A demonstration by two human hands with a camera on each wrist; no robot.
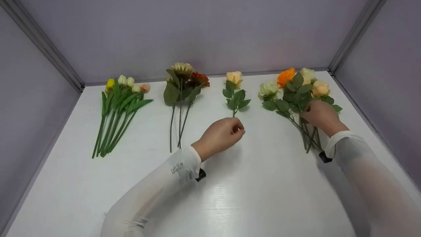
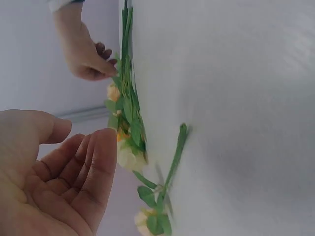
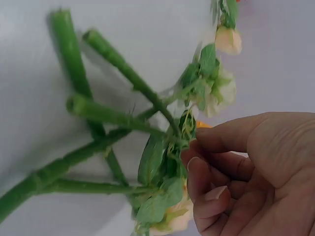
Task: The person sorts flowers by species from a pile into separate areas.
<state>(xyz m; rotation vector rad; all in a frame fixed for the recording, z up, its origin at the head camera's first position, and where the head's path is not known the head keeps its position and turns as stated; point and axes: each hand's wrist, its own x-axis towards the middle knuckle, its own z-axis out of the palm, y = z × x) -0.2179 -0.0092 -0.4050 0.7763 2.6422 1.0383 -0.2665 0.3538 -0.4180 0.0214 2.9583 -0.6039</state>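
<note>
Left hand [image 1: 221,135] hovers by single rose [image 1: 239,96]; right hand [image 1: 321,115] touches bunch [image 1: 291,96].

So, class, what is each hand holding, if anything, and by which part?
The left hand holds nothing. The right hand is at leafy flower stems; whether it pinches one cannot be told.

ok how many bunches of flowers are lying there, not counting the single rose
3: the tulip bunch at far left, the middle bunch with a red flower, and the rose bunch at the right hand. No bunch seems hidden.
</note>
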